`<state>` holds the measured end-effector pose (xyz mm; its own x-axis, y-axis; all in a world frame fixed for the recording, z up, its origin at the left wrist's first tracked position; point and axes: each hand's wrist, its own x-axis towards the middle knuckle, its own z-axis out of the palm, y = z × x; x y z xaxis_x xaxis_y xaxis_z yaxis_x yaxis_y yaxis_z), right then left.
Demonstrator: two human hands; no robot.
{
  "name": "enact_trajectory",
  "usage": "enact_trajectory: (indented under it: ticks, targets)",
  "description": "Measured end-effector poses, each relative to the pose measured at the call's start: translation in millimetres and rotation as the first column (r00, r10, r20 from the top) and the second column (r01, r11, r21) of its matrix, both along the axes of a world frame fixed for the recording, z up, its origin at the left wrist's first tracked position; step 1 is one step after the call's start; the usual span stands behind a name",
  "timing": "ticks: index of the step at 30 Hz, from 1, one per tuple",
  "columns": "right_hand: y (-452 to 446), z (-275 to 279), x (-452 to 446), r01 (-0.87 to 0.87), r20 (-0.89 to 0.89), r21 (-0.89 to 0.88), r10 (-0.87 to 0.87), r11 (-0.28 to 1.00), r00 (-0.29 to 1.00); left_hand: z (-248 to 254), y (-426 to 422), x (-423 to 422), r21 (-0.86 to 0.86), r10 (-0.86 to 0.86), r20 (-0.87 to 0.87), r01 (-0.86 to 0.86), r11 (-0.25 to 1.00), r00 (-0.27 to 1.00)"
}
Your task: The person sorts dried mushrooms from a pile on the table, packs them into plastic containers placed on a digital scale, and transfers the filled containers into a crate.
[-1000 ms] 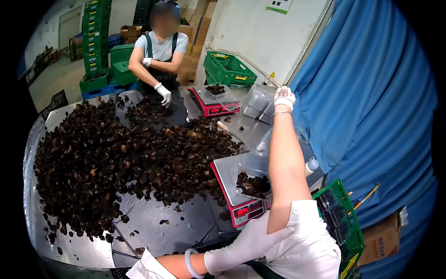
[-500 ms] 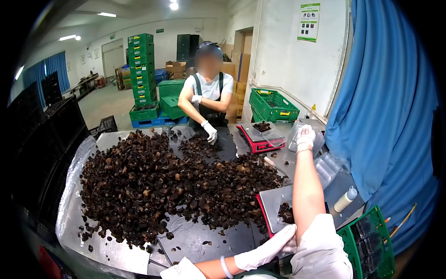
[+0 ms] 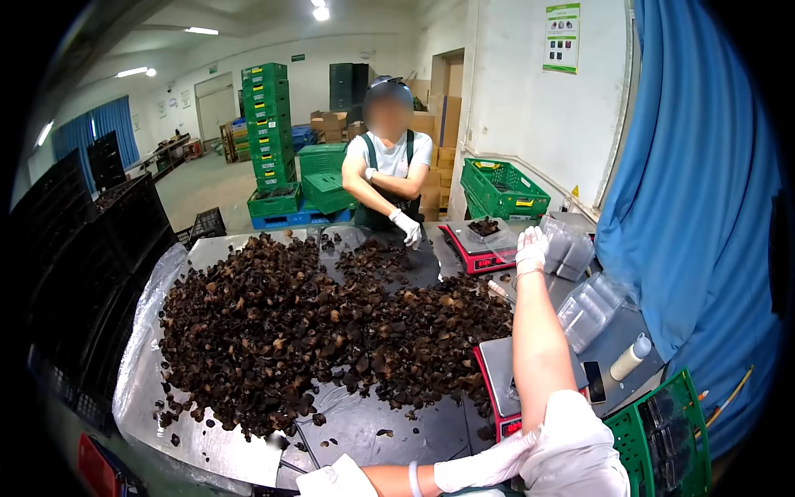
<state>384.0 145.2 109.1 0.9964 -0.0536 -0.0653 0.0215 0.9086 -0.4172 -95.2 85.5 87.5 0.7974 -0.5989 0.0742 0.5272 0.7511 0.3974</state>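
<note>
My right hand [image 3: 531, 248], in a white glove, reaches far across the table with fingers stretched out. It is beside the far red scale [image 3: 483, 262] and a stack of clear plastic boxes [image 3: 568, 248]; whether it touches either I cannot tell. My left hand [image 3: 487, 466], also gloved, lies flat against my right sleeve, its fingertips partly covered. Under my right arm is a nearer red scale [image 3: 493, 364], its load mostly hidden. Left of it spreads a large heap of dark brown, wood-ear-like fungus [image 3: 331, 323].
Across the table stands a co-worker [image 3: 389, 157], a gloved hand [image 3: 406, 228] over the heap. At right are more clear boxes [image 3: 590, 311], a phone [image 3: 594, 381], a bottle [image 3: 631, 358] and a green crate [image 3: 662, 435]. Black crates [image 3: 91, 273] line the left side.
The view has shifted, so the scene sits farther right. My right hand has moved away from the clear boxes toward the far scale. My left hand has slid back along the right arm.
</note>
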Motion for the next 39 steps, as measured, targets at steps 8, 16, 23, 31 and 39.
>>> enact_trajectory:
  ticks: [8, 16, 23, 31, 39]
  targets:
    - [11.3, -13.8, -9.3, -0.053, -0.087, -0.109, 0.043, 0.993, 0.995, -6.7, 4.2, 2.9, 0.222, 0.248, -0.072, -0.227, 0.948, 0.966]
    - [-17.4, -26.1, -0.6, -0.025, 0.019, -0.224, 0.03, 0.974, 0.999, 1.3, 19.5, -3.8, 0.311, 0.187, 0.09, -0.206, 0.928, 0.978]
    - [-49.2, -47.3, 1.9, -0.007, -0.05, -0.233, -0.005, 0.972, 0.999, -10.6, 0.2, -10.0, 0.394, 0.29, 0.188, -0.342, 0.853, 0.939]
    - [-92.5, -85.3, 0.1, 0.056, -0.051, -0.255, -0.071, 0.965, 0.996, -8.3, -4.9, -16.8, 0.392, 0.292, 0.351, -0.423, 0.817, 0.89]
    - [-119.9, -97.4, -2.7, 0.054, -0.07, -0.218, -0.071, 0.974, 0.995, -6.8, -6.9, -21.4, 0.402, 0.299, 0.464, -0.499, 0.768, 0.834]
